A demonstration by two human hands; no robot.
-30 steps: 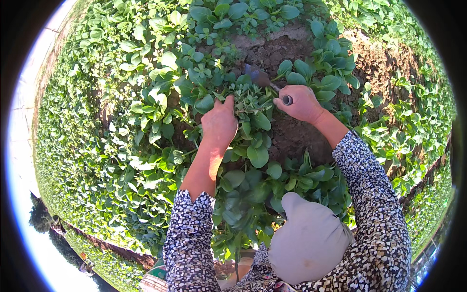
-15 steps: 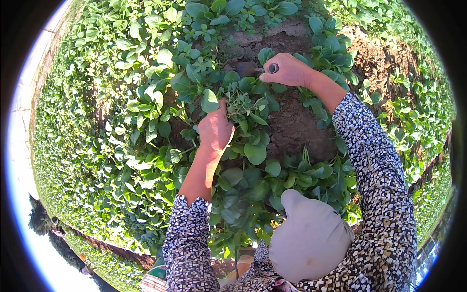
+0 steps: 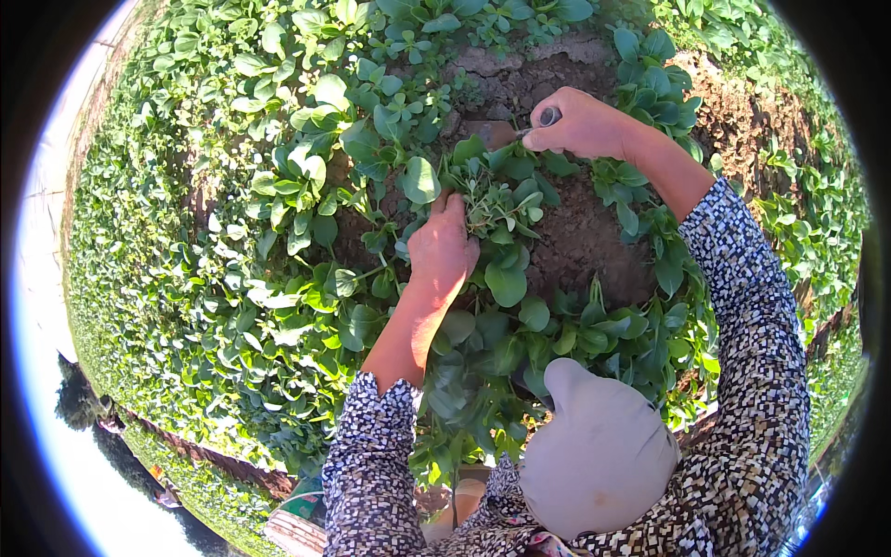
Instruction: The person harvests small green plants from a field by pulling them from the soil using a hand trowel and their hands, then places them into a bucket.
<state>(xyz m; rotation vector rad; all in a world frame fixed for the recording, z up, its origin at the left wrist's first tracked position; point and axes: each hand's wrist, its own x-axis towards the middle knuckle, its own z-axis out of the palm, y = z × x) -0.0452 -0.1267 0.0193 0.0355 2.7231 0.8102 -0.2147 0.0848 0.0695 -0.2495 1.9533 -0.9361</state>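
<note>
My right hand (image 3: 583,123) is closed round the handle of a small hand trowel (image 3: 549,116), whose round dark end shows above the fist. The trowel's flat blade (image 3: 492,134) points left, low among the leaves at the edge of bare soil. Nearer and to the left, my left hand (image 3: 440,246) is closed on a tuft of small-leaved weeds (image 3: 487,204). Its fingertips are partly hidden by leaves. Broad-leaved green plants (image 3: 506,283) crowd around both hands, and one large round leaf (image 3: 420,180) stands just beyond the left fingers.
Brown soil (image 3: 580,246) lies right of the left hand, with more green plants (image 3: 640,88) beyond it. Dense leafy growth (image 3: 204,278) covers the left side. A smooth beige rounded shape (image 3: 599,446) lies near my body, and a pale container (image 3: 297,524) sits at the lower left.
Both hands appear farther right in the picture, as do the plants. The trowel blade now shows more plainly. The weed tuft is still at the left hand.
</note>
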